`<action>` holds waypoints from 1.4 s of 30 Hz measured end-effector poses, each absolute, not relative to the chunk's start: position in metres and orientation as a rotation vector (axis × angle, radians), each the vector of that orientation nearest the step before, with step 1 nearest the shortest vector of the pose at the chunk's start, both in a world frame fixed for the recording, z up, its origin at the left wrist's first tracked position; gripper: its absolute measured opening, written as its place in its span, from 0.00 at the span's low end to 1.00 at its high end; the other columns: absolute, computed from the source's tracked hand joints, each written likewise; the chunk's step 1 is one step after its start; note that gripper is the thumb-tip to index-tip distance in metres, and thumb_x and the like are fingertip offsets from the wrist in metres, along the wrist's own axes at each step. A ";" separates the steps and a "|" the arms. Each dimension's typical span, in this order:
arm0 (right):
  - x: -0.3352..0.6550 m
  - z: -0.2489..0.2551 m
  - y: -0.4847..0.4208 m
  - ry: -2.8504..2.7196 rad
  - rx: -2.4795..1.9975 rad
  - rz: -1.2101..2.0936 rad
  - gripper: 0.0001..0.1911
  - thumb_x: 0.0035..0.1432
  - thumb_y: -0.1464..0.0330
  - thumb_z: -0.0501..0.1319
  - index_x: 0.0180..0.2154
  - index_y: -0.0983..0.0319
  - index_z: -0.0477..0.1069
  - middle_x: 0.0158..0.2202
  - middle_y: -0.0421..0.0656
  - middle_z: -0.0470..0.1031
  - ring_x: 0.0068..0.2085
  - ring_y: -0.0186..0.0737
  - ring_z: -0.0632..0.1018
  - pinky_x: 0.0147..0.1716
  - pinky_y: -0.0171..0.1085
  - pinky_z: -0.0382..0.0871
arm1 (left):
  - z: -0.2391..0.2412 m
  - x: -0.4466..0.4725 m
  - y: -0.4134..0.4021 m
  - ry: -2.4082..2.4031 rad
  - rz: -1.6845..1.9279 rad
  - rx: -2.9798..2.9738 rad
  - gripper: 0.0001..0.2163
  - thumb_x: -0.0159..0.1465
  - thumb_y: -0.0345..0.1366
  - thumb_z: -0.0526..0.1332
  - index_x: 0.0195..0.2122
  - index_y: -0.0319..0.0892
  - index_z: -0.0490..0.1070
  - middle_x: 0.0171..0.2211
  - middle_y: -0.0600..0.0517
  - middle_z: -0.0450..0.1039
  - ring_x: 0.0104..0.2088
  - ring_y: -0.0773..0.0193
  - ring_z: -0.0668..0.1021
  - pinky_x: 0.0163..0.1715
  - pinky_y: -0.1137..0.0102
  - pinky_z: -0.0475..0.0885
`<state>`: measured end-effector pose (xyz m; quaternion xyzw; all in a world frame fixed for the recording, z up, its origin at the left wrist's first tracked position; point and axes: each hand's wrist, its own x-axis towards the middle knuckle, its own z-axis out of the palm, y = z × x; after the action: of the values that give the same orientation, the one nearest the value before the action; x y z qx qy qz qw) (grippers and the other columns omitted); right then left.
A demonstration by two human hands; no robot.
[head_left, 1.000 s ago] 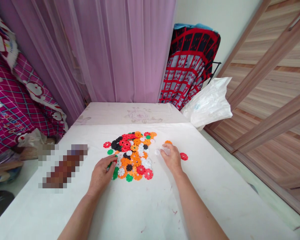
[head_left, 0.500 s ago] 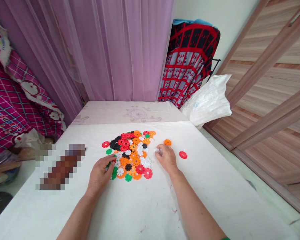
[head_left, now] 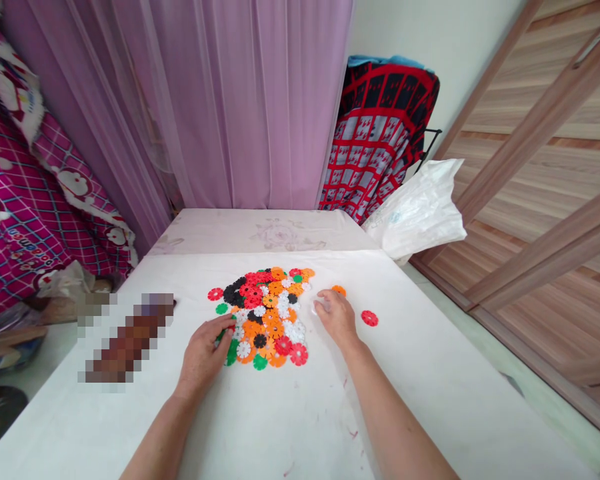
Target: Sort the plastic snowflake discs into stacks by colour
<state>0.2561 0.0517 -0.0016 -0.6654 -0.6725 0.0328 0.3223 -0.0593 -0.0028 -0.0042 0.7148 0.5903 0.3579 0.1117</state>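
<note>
A pile of flat plastic flower-shaped discs [head_left: 265,313] in orange, red, white, black and green lies on the white table [head_left: 430,373]. My left hand [head_left: 204,353] rests at the pile's left edge, fingers curled on a green disc [head_left: 230,348]. My right hand [head_left: 336,315] sits at the pile's right side, fingers pinched on a small white disc [head_left: 316,307]. An orange disc [head_left: 339,290] lies just beyond its fingers. One red disc [head_left: 369,318] lies alone to the right.
A blurred brown object [head_left: 130,337] lies on the table's left. A white plastic bag [head_left: 420,210] sits off the far right corner. Purple curtains [head_left: 240,100] hang behind, a red patterned blanket [head_left: 380,133] beside them, wooden doors [head_left: 545,167] at right.
My right hand drew back from the orange disc toward the pile with the white disc pinched. My left hand stayed at the pile's left edge.
</note>
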 end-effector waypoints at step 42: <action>0.264 -0.004 0.038 -1.812 -1.724 0.257 0.11 0.52 0.65 0.61 0.39 0.56 0.76 0.38 0.41 0.75 0.38 0.38 0.74 0.39 0.36 0.66 | -0.008 -0.060 -0.003 1.745 1.067 2.081 0.16 0.63 0.47 0.53 0.41 0.47 0.77 0.46 0.49 0.79 0.47 0.57 0.79 0.51 0.61 0.73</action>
<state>0.2638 0.0381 -0.0044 -0.6522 -0.6856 0.0971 0.3085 -0.0604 -0.0030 -0.0077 0.7088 0.5942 0.3635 0.1115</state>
